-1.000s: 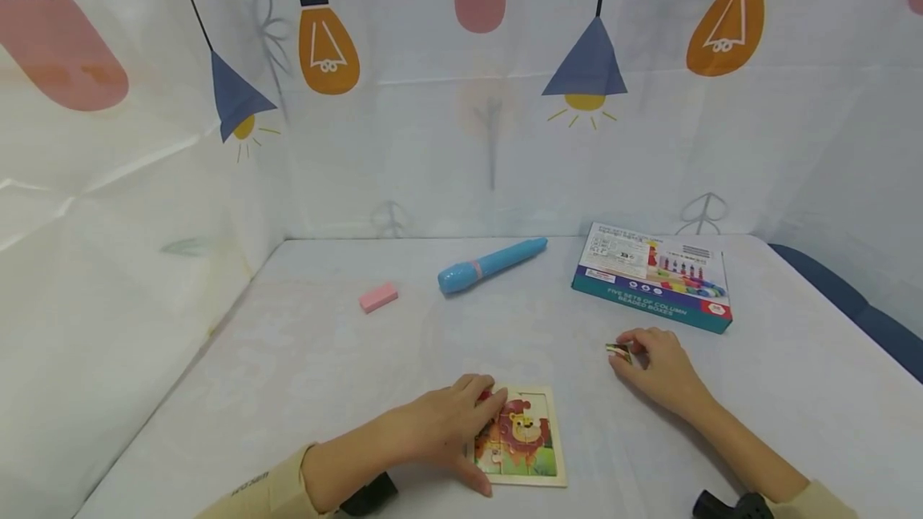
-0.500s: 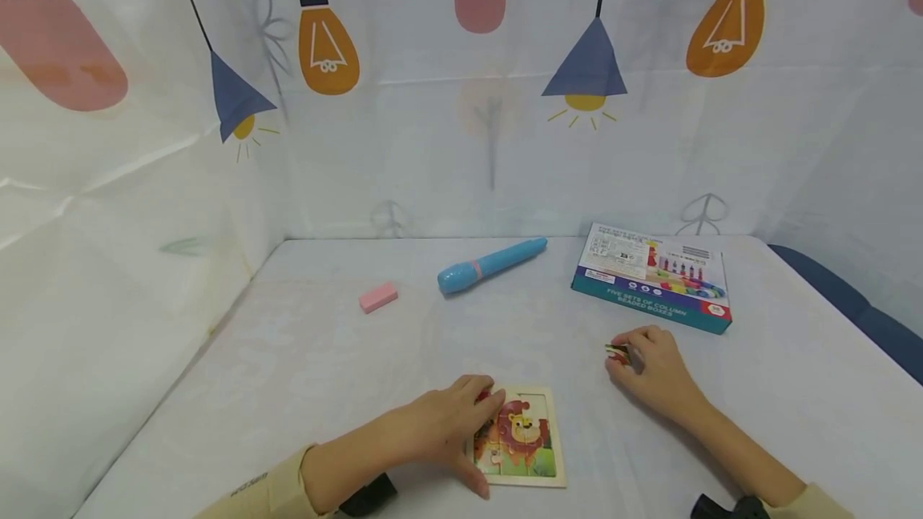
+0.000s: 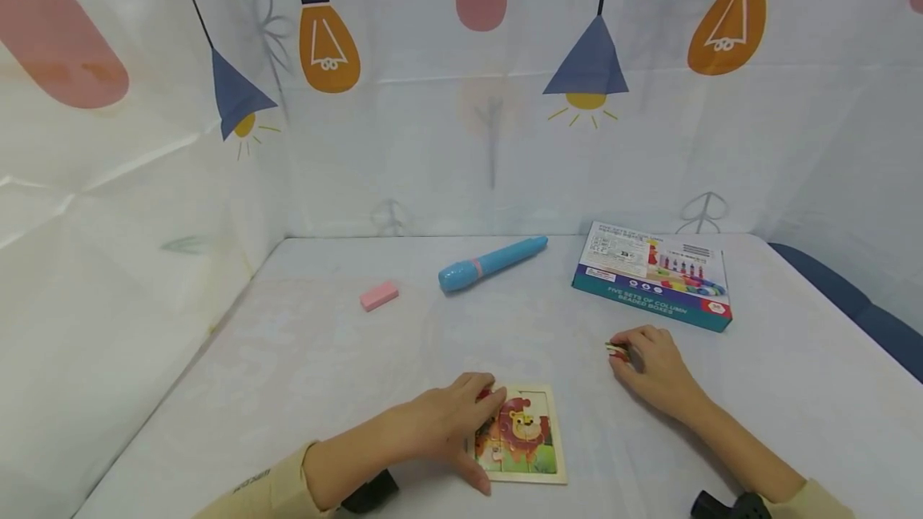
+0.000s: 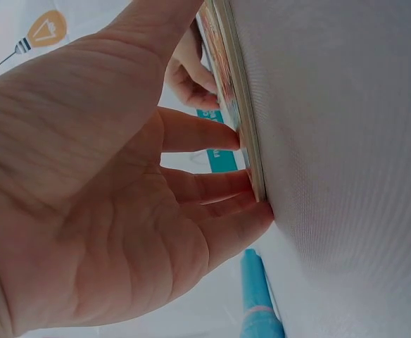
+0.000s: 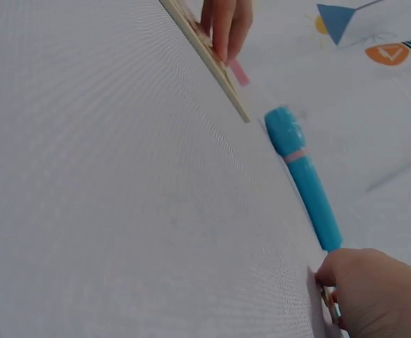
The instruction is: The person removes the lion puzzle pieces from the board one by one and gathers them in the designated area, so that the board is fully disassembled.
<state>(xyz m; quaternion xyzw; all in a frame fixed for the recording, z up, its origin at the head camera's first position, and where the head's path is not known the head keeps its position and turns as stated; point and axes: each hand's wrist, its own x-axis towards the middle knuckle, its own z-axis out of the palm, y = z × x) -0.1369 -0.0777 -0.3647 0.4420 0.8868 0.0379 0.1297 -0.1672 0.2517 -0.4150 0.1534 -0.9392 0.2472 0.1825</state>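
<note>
The left hand lay spread over the left side of the lion puzzle, fingers unclenched — probably to steady it on the surface. Well rightward, the right hand pinched a small piece (partly hidden) between its fingers, likely for finer control.

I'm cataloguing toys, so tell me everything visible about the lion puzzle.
The lion puzzle is a squarish board with a pale, wood-like rim; its pieces show a red-maned lion on green. Its upper right looks pale, possibly missing a piece. It lies flat on the white table, the left hand touching its left side.
</note>
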